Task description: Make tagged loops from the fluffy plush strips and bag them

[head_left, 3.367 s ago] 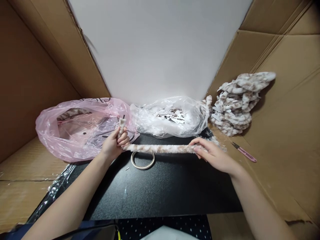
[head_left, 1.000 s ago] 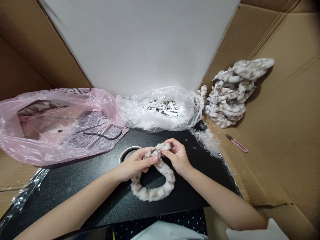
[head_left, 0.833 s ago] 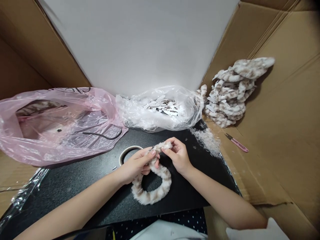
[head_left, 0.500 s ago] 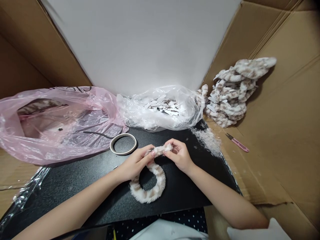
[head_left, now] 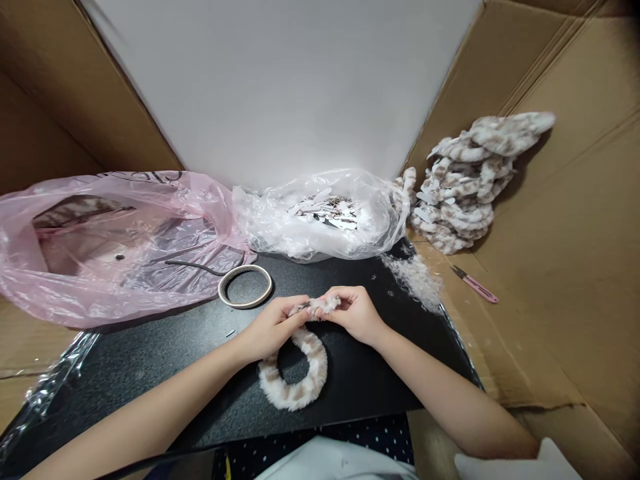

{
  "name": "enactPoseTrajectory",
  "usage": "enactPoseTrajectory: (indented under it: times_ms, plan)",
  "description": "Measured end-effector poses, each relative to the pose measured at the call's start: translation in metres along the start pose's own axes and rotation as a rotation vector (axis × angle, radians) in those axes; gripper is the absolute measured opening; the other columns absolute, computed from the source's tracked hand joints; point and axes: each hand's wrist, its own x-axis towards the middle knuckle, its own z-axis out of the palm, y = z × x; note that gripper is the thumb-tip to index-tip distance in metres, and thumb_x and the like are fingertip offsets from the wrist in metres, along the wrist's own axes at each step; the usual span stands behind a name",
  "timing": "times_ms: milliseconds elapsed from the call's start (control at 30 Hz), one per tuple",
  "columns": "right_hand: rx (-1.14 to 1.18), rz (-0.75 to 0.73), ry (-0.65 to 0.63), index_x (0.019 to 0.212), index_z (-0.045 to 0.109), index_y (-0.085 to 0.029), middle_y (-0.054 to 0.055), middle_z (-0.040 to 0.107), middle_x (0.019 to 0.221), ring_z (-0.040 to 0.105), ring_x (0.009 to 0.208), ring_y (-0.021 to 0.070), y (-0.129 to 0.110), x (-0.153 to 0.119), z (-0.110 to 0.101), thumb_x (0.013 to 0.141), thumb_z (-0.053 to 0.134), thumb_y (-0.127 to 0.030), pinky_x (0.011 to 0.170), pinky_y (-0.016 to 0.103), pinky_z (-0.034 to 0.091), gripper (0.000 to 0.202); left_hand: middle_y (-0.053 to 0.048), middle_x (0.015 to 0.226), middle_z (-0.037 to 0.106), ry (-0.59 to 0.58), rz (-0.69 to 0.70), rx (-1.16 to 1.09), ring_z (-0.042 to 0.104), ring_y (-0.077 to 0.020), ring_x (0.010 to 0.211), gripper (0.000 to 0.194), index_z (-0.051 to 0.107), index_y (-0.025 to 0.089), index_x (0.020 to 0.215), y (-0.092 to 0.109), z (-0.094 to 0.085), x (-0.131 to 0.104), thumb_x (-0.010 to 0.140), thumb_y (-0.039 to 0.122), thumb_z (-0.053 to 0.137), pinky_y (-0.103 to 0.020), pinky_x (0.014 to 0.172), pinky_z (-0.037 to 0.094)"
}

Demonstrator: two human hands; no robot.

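Observation:
A fluffy white-and-tan fur band (head_left: 315,373) curves in a loop on the black tabletop, its upper end raised off the surface. My left hand (head_left: 274,327) is closed around that upper part, thumb on top. At the free end, my right hand (head_left: 356,313) pinches the fur between thumb and fingers, close beside the left. Some of the end is hidden by my fingers. Just beyond my left hand lies a roll of tape (head_left: 245,287), with a thin dark strip (head_left: 195,266) behind it.
A pink plastic bag (head_left: 125,293) stands at the left. Behind my hands, a clear bag (head_left: 320,243) holds many white tags. Similar fur pieces (head_left: 463,187) are piled at the right, near pink thread snips (head_left: 475,285) and loose fluff (head_left: 415,277). Cardboard walls flank both sides.
My right hand has shifted slightly left and down, closer to my left hand. The held fur end now looks bunched between them, and the loop has moved a little.

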Motion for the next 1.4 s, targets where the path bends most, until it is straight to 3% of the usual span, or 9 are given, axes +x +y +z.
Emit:
enactPoseTrajectory:
  times_ms: [233, 300, 433, 567, 900, 1067, 1167, 1300, 1400]
  plan:
    - [-0.158, -0.124, -0.032, 0.067, 0.075, -0.018, 0.002, 0.062, 0.069, 0.055, 0.061, 0.0130, 0.005, 0.001, 0.002, 0.058, 0.085, -0.040, 0.055, 0.025, 0.043, 0.025, 0.004, 0.063, 0.037, 0.030, -0.071, -0.027, 0.033, -0.0106, 0.060, 0.042, 0.048, 0.015, 0.067, 0.005, 0.005, 0.002, 0.089, 0.051, 0.046, -0.022, 0.056, 0.028]
    - [-0.181, -0.120, -0.039, 0.075, 0.077, -0.019, 0.002, 0.062, 0.072, 0.055, 0.063, 0.0131, 0.004, 0.000, 0.002, 0.060, 0.085, -0.038, 0.058, 0.026, 0.045, 0.025, 0.004, 0.064, 0.041, 0.072, -0.086, -0.047, 0.036, -0.0110, 0.061, 0.041, 0.051, 0.014, 0.069, 0.006, 0.006, 0.003, 0.087, 0.051, 0.049, -0.023, 0.057, 0.030]
    - [-0.073, -0.059, 0.003, 0.101, 0.073, -0.022, 0.002, 0.067, 0.084, 0.062, 0.074, 0.0150, 0.000, -0.001, -0.001, 0.058, 0.086, -0.033, 0.070, 0.028, 0.052, 0.046, 0.003, 0.065, 0.045, 0.173, -0.078, -0.055, 0.039, -0.0114, 0.062, 0.038, 0.053, 0.014, 0.071, 0.007, 0.005, 0.003, 0.087, 0.049, 0.049, -0.023, 0.060, 0.033]
    - [0.046, -0.052, 0.118, 0.082, 0.075, -0.021, 0.002, 0.069, 0.076, 0.063, 0.069, 0.0143, -0.005, -0.001, -0.001, 0.066, 0.080, -0.036, 0.066, 0.028, 0.054, 0.023, 0.004, 0.064, 0.044, 0.202, -0.066, -0.008, 0.037, -0.0110, 0.061, 0.037, 0.053, 0.015, 0.070, 0.008, 0.004, 0.003, 0.087, 0.048, 0.049, -0.023, 0.058, 0.031]
    - [0.279, 0.139, 0.223, 0.067, 0.075, -0.017, 0.000, 0.066, 0.061, 0.051, 0.051, 0.0073, -0.011, 0.009, -0.013, 0.053, 0.087, -0.039, 0.050, 0.022, 0.041, 0.028, 0.003, 0.063, 0.044, -0.002, -0.086, -0.063, 0.036, -0.0102, 0.059, 0.044, 0.054, 0.014, 0.071, 0.008, -0.001, 0.001, 0.090, 0.052, 0.045, -0.022, 0.055, 0.028]
    - [0.280, 0.110, 0.297, 0.064, 0.073, -0.018, -0.002, 0.062, 0.057, 0.050, 0.052, 0.0072, -0.015, 0.012, -0.020, 0.052, 0.087, -0.040, 0.053, 0.022, 0.041, 0.029, 0.005, 0.059, 0.034, -0.089, -0.129, -0.124, 0.027, -0.0087, 0.054, 0.045, 0.051, 0.014, 0.067, 0.006, -0.009, 0.001, 0.090, 0.053, 0.046, -0.023, 0.051, 0.022]
    - [0.274, 0.112, 0.240, 0.073, 0.074, -0.019, 0.000, 0.065, 0.069, 0.055, 0.061, 0.0089, -0.014, 0.011, -0.021, 0.057, 0.085, -0.042, 0.060, 0.023, 0.045, 0.030, 0.006, 0.058, 0.032, -0.071, -0.143, -0.154, 0.025, -0.0087, 0.054, 0.044, 0.053, 0.014, 0.070, 0.005, -0.011, 0.001, 0.090, 0.053, 0.046, -0.023, 0.051, 0.020]
    - [0.310, 0.115, 0.126, 0.103, 0.070, -0.025, 0.002, 0.066, 0.099, 0.060, 0.077, 0.0118, -0.010, 0.009, -0.016, 0.061, 0.084, -0.040, 0.069, 0.025, 0.050, 0.047, 0.006, 0.057, 0.034, -0.078, -0.125, -0.151, 0.026, -0.0092, 0.054, 0.044, 0.055, 0.013, 0.075, 0.006, -0.009, 0.002, 0.090, 0.053, 0.044, -0.024, 0.052, 0.020]
    - [0.243, 0.140, 0.050, 0.095, 0.069, -0.021, 0.000, 0.064, 0.082, 0.058, 0.064, 0.0105, -0.005, 0.007, -0.008, 0.061, 0.084, -0.040, 0.061, 0.025, 0.049, 0.041, 0.005, 0.060, 0.038, -0.087, -0.106, -0.143, 0.031, -0.0100, 0.057, 0.042, 0.055, 0.013, 0.076, 0.008, -0.007, 0.002, 0.090, 0.051, 0.045, -0.024, 0.054, 0.024]
